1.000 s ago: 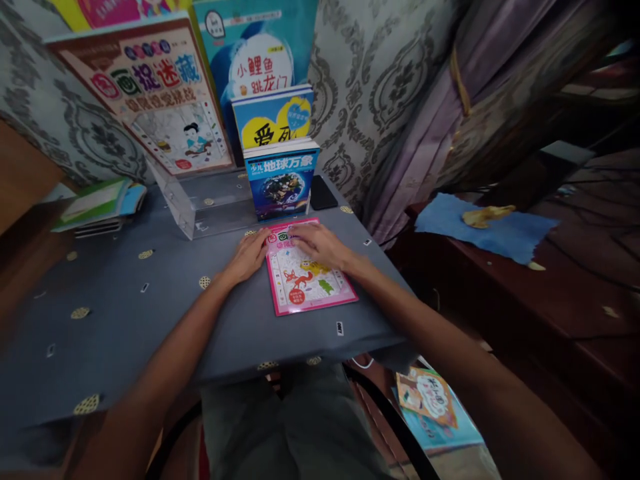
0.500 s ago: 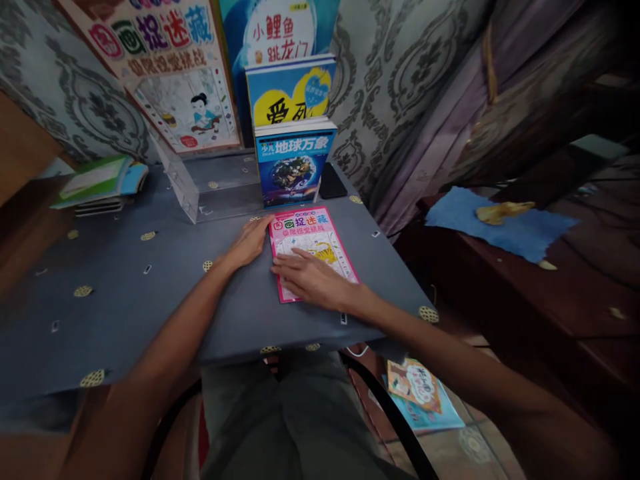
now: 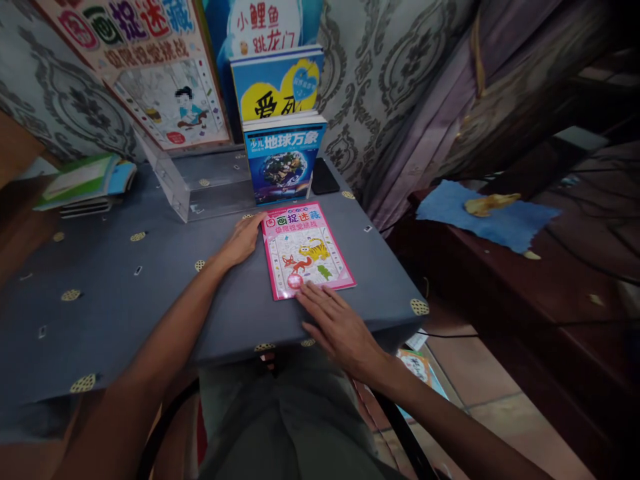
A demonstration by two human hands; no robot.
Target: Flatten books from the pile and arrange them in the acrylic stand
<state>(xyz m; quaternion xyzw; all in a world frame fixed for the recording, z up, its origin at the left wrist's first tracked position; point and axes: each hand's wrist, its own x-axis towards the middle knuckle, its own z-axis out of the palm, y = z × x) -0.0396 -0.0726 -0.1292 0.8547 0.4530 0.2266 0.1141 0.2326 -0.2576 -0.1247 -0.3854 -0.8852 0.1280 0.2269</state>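
Note:
A pink-bordered picture book with a tiger and a fox on its cover lies flat on the cloth-covered table. My left hand is at its upper left corner, fingers closed together with the tips on that corner; the thumb is hidden. Over the near edge of the book, my right hand is open, its fingers stretched out and the tips at the bottom of the cover. Behind the book stands a blue book with a globe, in front of a blue and yellow book.
A clear acrylic stand is left of the upright books, under a large picture book. A phone lies behind right. Stacked booklets sit far left. On the dark bench is a blue cloth. More books lie on the floor.
My right hand has slid off the middle of the cover toward me, uncovering the tiger and fox. My left hand stays at the corner. The view has shifted slightly.

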